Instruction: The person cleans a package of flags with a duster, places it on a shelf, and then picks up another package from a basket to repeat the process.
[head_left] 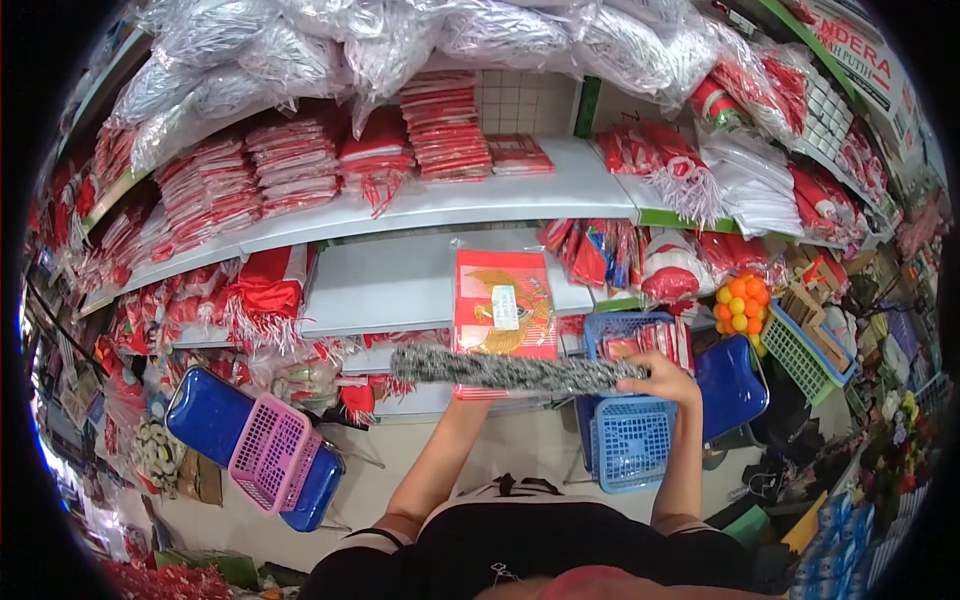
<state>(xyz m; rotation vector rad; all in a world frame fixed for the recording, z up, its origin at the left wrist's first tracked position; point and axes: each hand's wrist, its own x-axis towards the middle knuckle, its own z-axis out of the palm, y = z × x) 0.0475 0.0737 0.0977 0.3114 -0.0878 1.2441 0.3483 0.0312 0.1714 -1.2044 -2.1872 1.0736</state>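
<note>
A long grey-and-white patterned bundle (pixel 510 372) lies level in front of me. My right hand (pixel 660 378) is closed around its right end. Behind the bundle stands a red plastic-wrapped packet (pixel 480 285) with a gold emblem and a white label. My left forearm reaches up to the packet's lower edge, where the packet and the bundle hide my left hand. Just beyond my right hand, red packets (pixel 672 345) lie in a blue basket.
Shelves (pixel 420 212) hold stacks of red and white packets (pixel 440 125), with clear bags (pixel 610 45) above. A pink basket (pixel 270 455) rests on a blue chair (pixel 205 405) at left. At right are a blue basket (pixel 632 445), another chair (pixel 735 390) and a green basket (pixel 800 355).
</note>
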